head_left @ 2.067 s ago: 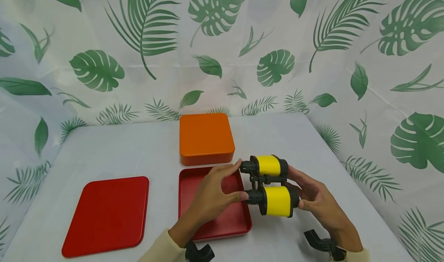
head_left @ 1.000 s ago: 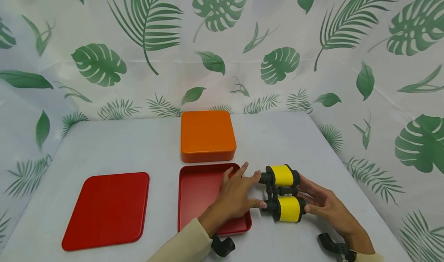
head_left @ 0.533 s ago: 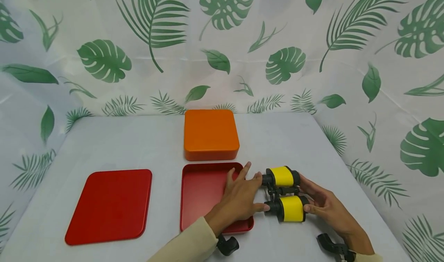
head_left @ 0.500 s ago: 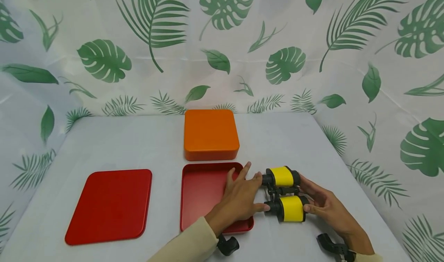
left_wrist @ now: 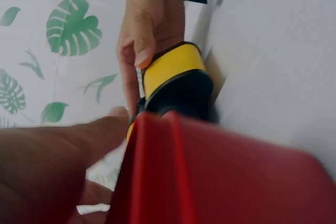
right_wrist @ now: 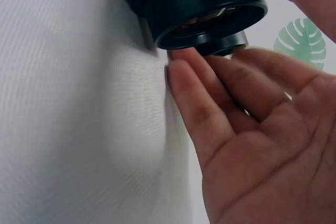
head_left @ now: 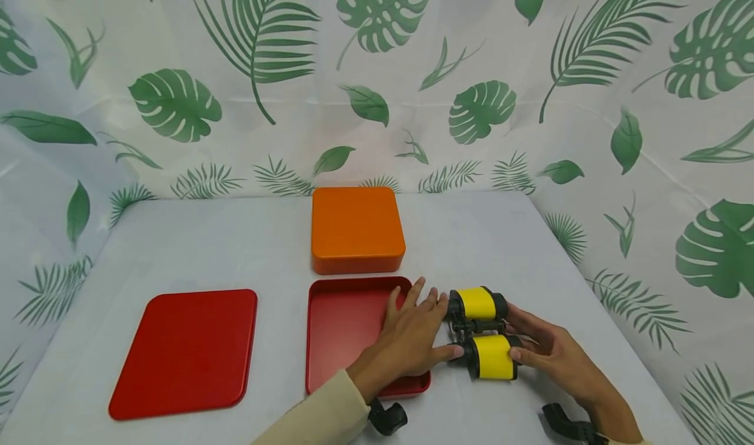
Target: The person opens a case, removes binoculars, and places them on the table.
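A pair of yellow and black binoculars [head_left: 493, 357] lies at the right side of a lidless red box [head_left: 338, 320], eyepieces facing left. Over the box's right part spreads my left hand [head_left: 406, 337], fingers extended, its thumb and fingertips touching the eyepiece ends. From the other side my right hand [head_left: 556, 353] holds the front ends, thumb on the near yellow barrel. In the right wrist view, the fingers of that hand reach under a black lens barrel [right_wrist: 210, 3]. The left wrist view has the box's red wall [left_wrist: 252, 177] in front of the binoculars, hiding part of them.
A flat red lid [head_left: 185, 353] lies on the white table [head_left: 277, 235] at the left. Behind the red box stands an orange box [head_left: 356, 226]. Leaf-printed cloth [head_left: 406, 157] hangs at the back and sides.
Over two seconds, the binoculars have gone right and down with both hands, to beside the red box. The left fingers have spread. Lately the right thumb has slid onto the near yellow barrel.
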`<state>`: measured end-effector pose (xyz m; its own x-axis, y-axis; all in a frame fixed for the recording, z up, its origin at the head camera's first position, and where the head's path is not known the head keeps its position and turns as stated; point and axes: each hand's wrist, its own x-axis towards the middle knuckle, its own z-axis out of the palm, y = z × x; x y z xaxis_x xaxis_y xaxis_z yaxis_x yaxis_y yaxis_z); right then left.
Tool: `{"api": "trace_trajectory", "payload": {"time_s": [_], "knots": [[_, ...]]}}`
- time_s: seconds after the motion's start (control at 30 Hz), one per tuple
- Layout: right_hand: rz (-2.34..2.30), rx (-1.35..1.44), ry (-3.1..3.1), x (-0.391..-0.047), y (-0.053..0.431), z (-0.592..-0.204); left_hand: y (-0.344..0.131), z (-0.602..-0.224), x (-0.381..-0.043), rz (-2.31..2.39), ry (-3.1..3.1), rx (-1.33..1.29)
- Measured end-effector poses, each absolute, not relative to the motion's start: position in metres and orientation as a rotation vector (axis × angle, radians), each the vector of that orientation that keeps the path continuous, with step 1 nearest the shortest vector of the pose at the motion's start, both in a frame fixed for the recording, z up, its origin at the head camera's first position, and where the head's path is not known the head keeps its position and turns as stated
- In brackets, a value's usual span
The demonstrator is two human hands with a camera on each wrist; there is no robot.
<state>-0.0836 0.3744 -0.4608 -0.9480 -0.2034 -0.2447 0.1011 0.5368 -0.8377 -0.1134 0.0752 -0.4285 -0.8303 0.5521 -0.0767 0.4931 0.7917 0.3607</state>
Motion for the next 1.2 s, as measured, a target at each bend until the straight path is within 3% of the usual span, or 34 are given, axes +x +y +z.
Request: {"api": "trace_trajectory", "payload": {"time_s": [0.47,0.8,1.2], "knots": [[-1.218,-0.109,3.003,-0.107,0.339,-0.411,-0.008,-0.373,-0.124,1.199,2.627,0.733],[-1.372,-0.34,2.972,-0.139,0.295,-0.375,-0.063,-0.374,-0.148,1.351,2.765,0.534],[-1.383,-0.414,2.883,-0.178,0.238,-0.36,-0.098,-0.383,-0.181,1.421,2.867,0.377]]}}
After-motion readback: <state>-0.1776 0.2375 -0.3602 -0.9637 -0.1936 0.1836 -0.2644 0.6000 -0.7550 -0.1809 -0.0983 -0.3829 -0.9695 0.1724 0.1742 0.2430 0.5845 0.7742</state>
